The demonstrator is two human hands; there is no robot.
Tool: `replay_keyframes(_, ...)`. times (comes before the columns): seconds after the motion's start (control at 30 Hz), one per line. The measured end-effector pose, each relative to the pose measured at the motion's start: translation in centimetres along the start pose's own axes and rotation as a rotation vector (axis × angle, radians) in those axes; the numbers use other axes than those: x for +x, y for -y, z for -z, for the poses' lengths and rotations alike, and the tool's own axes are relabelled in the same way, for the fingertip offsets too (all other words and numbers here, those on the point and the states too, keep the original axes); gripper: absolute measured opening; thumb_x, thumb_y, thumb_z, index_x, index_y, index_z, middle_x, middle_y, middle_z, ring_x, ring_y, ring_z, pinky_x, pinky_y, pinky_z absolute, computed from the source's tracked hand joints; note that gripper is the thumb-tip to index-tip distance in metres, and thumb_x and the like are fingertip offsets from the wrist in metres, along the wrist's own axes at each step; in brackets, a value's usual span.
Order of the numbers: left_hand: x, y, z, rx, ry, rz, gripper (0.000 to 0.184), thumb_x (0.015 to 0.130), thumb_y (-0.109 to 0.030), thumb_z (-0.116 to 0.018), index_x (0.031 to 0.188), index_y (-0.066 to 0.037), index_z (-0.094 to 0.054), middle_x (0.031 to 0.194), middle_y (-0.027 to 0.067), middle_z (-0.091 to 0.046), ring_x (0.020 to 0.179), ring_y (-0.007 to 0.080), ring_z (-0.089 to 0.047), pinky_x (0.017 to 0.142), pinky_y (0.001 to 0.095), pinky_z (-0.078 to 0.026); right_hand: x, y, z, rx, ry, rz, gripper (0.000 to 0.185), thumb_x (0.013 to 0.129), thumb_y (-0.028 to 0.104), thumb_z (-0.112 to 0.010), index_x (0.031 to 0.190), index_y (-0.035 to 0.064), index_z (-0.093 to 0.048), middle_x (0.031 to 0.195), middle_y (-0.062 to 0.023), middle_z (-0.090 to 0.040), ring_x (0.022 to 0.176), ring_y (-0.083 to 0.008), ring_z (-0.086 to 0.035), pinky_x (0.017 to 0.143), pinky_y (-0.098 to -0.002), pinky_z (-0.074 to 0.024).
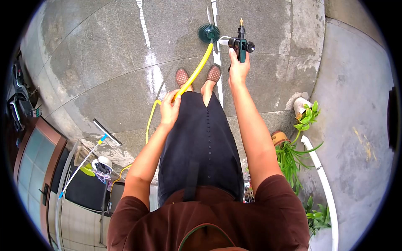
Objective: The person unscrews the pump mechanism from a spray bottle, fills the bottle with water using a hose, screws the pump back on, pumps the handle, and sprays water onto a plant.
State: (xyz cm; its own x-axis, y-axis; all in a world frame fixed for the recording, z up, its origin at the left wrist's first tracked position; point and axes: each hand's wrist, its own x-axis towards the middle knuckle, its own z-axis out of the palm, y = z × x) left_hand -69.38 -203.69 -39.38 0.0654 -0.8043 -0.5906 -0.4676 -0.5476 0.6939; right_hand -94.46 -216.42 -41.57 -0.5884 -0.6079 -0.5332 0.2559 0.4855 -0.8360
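My left hand (pixel 171 109) is closed around a thick yellow hose (pixel 196 73) in front of my dark skirt. At the hose's far end is a round, ribbed dark green head (pixel 208 33), held out above the paving. My right hand (pixel 239 69), arm stretched forward, grips a dark green and black spray gun (pixel 240 45) with a brass nozzle pointing away from me. A pale curved part (pixel 224 41) shows at the gun's left side, close to the green head. Whether the two touch, I cannot tell. My fingers partly hide the gun's handle.
Stained grey paving (pixel 125 54) lies under my feet. Potted plants (pixel 307 115) and a white pipe (pixel 321 175) line the right side. At left are a long-handled squeegee (pixel 106 132), a white bucket (pixel 102 163) and a brown-framed door (pixel 37 150). A thinner yellow hose (pixel 150 121) trails on the ground.
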Motion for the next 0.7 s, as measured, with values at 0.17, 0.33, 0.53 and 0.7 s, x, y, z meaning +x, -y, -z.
replay_keyframes(0.17,0.6,-0.3,0.1,0.055,0.0,0.006,0.024,0.096,-0.01,-0.06,0.117,0.0,-0.065,0.102,0.0086,-0.066,0.092,0.0151,-0.062,0.082,0.0289,-0.049,1.0,-0.6,-0.4,0.001,0.0,-0.011,0.038,0.086,0.011,-0.075,0.12,0.0047,-0.062,0.109,-0.0028,-0.065,0.101,-0.0138,-0.059,0.094,-0.0318,-0.0442)
replay_keyframes(0.33,2.4,-0.3,-0.2,0.09,0.014,0.018,0.025,0.096,-0.012,-0.061,0.117,-0.001,-0.065,0.103,0.0093,-0.067,0.091,0.016,-0.063,0.082,0.0299,-0.049,1.5,-0.9,-0.8,-0.023,0.006,-0.026,0.038,0.085,0.01,-0.076,0.12,0.005,-0.063,0.11,-0.0028,-0.065,0.101,-0.0138,-0.059,0.095,-0.0318,-0.044)
replay_keyframes(0.53,4.4,-0.1,-1.2,0.138,-0.004,-0.045,0.027,0.094,-0.015,-0.062,0.118,-0.002,-0.065,0.105,0.0111,-0.068,0.09,0.02,-0.064,0.082,0.032,-0.05,2.5,-1.6,-1.0,-0.029,0.023,-0.022,0.036,0.084,0.01,-0.077,0.118,0.0054,-0.064,0.107,-0.0021,-0.066,0.099,-0.0134,-0.06,0.093,-0.0314,-0.0449)
replay_keyframes(0.7,5.2,0.2,-1.8,0.156,-0.002,-0.033,0.027,0.094,-0.015,-0.062,0.117,-0.003,-0.066,0.104,0.0107,-0.068,0.088,0.0202,-0.064,0.08,0.0324,-0.05,3.2,-2.4,-0.9,-0.102,0.037,-0.023,0.035,0.083,0.012,-0.078,0.115,0.0058,-0.066,0.103,-0.0008,-0.066,0.094,-0.0127,-0.06,0.089,-0.0303,-0.0461)
